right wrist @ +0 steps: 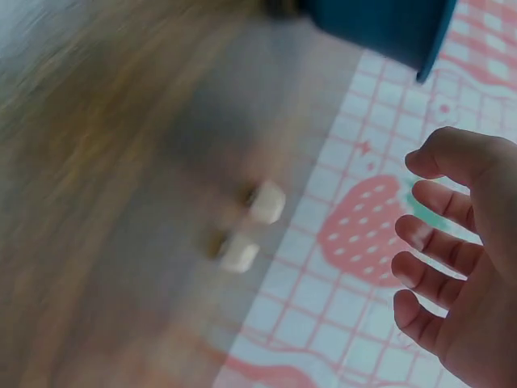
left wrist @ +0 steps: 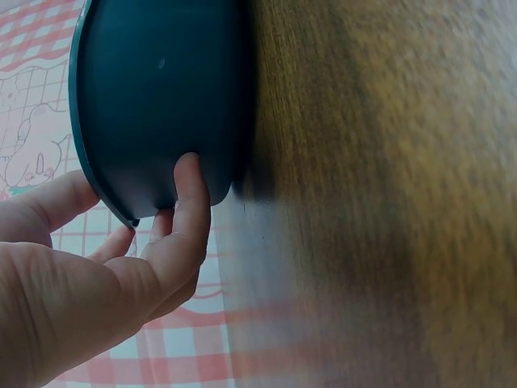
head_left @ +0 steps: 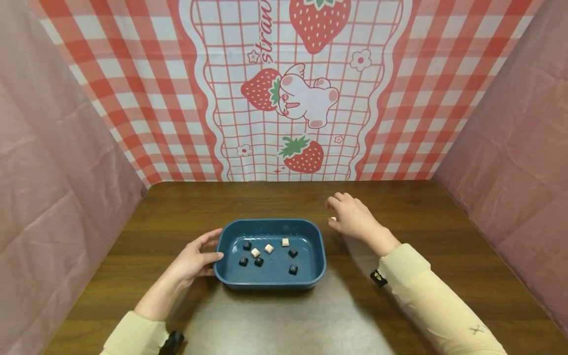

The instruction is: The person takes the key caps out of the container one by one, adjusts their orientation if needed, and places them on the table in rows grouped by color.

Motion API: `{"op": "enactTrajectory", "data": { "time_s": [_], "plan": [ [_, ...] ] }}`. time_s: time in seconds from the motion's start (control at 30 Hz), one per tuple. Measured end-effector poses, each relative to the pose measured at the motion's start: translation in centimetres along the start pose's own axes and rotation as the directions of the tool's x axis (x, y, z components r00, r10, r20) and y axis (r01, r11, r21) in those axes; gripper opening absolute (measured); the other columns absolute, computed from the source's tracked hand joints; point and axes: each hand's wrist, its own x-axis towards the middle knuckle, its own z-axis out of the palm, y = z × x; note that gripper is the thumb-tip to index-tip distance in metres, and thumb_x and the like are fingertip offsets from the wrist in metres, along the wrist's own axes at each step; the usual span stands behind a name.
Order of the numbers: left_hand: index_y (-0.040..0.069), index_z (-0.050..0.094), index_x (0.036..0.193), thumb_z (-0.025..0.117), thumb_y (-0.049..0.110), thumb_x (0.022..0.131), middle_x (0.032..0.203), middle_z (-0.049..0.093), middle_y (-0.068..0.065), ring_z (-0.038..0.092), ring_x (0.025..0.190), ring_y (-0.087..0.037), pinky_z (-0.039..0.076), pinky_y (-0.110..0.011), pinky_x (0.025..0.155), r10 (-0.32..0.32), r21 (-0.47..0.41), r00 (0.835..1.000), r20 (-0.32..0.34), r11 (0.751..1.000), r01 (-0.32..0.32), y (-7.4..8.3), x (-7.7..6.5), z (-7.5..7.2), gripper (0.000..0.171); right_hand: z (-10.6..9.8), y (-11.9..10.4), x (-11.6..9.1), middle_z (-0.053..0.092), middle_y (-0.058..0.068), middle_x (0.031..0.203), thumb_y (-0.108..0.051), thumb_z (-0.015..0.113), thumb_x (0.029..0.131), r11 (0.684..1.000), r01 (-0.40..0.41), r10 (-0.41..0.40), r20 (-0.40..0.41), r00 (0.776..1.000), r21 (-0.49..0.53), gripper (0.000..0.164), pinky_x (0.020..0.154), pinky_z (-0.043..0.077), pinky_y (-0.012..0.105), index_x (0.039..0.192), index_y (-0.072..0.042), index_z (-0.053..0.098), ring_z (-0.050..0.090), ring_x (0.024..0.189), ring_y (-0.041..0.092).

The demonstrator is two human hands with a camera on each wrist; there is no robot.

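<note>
A blue rectangular tray [head_left: 270, 283] sits on the table, with several black keycaps [head_left: 293, 269] and white keycaps [head_left: 268, 248] scattered on its floor. At its left end my left hand [head_left: 192, 259] grips the wall, thumb at the rim and fingers against the outside; the left wrist view shows the fingers on the tray's outer side [left wrist: 161, 97]. To the right of the tray, my right hand [head_left: 355, 217] hovers over the table, fingers loosely bent and holding nothing. Two white keycaps [right wrist: 266, 202] lie on the table apart from that hand in the right wrist view, slightly blurred.
The brown wooden table [head_left: 284, 325] carries the tray. A red-checked cloth with strawberries [head_left: 306, 157] hangs behind it. Pink cloths [head_left: 510, 123] hang at both sides.
</note>
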Motion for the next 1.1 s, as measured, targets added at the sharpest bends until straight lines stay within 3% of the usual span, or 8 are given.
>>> {"op": "enactTrajectory", "data": {
  "time_s": [0.6,0.83,1.1],
  "plan": [
    [0.012,0.034,0.145,0.056,0.0,0.091,0.138,0.038,-0.026,0.059,0.098,-0.032,0.056,-0.046,0.075,-0.015,0.013,1.0,-0.007,1.0,0.015,0.3,0.0,0.1,0.06,-1.1,-5.8,1.8,0.059,0.002,0.097,-0.024,0.074,0.078,0.987,0.163,-0.163,-0.005,0.987,-0.012,0.027,0.069,0.042,0.036,0.101,-0.015,0.063,0.05,0.087,0.022],
    [0.013,0.034,0.145,0.056,0.0,0.091,0.137,0.039,-0.026,0.059,0.099,-0.034,0.055,-0.048,0.076,-0.019,0.015,1.0,-0.013,1.0,0.02,0.2,0.1,0.0,0.06,0.1,-7.5,2.4,0.059,0.0,0.098,-0.027,0.072,0.08,0.976,0.218,-0.218,0.018,0.976,0.021,0.028,0.072,0.043,0.037,0.103,-0.015,0.063,0.05,0.089,0.02],
    [0.011,0.034,0.145,0.057,0.0,0.09,0.136,0.039,-0.026,0.059,0.097,-0.031,0.055,-0.047,0.074,-0.004,0.008,1.0,-0.007,1.0,0.004,0.1,0.0,0.0,0.061,2.6,-9.3,2.6,0.059,-0.002,0.099,-0.025,0.071,0.08,0.939,0.334,-0.339,0.05,0.939,0.087,0.026,0.074,0.043,0.035,0.103,-0.016,0.064,0.049,0.089,0.017]
  ]
}}
